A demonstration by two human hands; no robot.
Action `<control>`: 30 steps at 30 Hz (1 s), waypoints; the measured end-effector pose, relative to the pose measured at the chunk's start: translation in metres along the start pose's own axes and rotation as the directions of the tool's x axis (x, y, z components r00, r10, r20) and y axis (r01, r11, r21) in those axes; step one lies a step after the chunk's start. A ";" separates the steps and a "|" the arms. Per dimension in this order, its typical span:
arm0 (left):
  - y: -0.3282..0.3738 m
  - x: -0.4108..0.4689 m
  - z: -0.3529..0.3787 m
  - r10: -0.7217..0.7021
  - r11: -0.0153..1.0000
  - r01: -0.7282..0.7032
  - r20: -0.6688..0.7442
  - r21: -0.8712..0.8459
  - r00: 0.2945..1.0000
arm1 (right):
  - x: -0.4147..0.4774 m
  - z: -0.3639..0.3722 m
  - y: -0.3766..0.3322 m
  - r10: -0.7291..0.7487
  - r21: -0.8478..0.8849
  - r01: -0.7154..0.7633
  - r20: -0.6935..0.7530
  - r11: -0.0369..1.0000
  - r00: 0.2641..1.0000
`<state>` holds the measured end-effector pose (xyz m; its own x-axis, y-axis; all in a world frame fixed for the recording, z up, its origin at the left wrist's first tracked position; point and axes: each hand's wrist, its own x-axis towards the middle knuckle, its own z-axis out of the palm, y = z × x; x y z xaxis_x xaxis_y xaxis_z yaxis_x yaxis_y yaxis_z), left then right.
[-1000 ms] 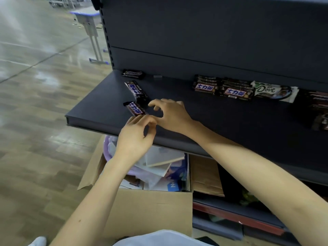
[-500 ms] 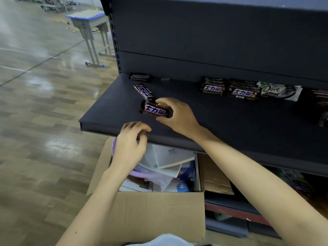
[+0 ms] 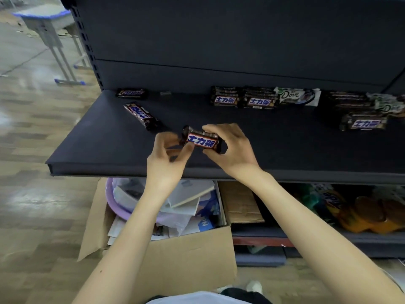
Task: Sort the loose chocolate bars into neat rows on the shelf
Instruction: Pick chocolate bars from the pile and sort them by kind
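Held bar: Snickers bar (image 3: 202,140) now lifted clear of the shelf (image 3: 105,148), label up, over the front middle; a second ago flat on the shelf near the left end.
Right hand (image 3: 232,150): fingers clamped on the bar's right end, thumb below, forefinger over the top edge.
Left hand (image 3: 166,159): risen from the shelf's front lip, thumb tip touching the bar's left end, other fingers curled and apart; not yet a firm hold.
Meaning: picked up, apparently being squared between both hands before placing.
Still loose: angled bar (image 3: 141,115) at left; another bar (image 3: 131,93) by the back wall, well apart from the rest.
Likely target: Snickers rows (image 3: 243,99) at the back, just beside the Dove bar (image 3: 298,96).
Progress: judged partial, with left-end strays remaining.
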<state>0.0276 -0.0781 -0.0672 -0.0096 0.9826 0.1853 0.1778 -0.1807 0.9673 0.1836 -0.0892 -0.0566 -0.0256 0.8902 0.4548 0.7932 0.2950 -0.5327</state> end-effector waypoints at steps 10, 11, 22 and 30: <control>0.002 0.007 0.029 -0.012 0.995 0.024 0.127 -0.092 0.992 | -0.011 -0.011 0.024 -0.025 -0.064 0.022 -0.037 0.998 0.999; 0.002 0.007 0.031 -0.006 0.995 0.019 0.134 -0.094 0.991 | -0.010 -0.012 0.026 -0.008 -0.069 0.006 -0.022 0.998 1.000; 0.001 0.017 0.060 0.264 0.933 -0.291 0.145 0.212 0.953 | 0.012 -0.027 0.061 -0.218 -0.377 0.177 -0.068 0.909 0.974; -0.015 0.044 0.059 0.436 0.519 -0.457 0.236 0.722 0.868 | 0.089 -0.028 0.105 0.007 -0.503 0.062 0.136 0.862 0.991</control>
<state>0.0831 -0.0297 -0.0837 0.3014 0.7844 0.5421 0.8076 -0.5123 0.2922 0.2817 0.0113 -0.0518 -0.1019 0.9313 0.3498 0.9881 0.1353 -0.0724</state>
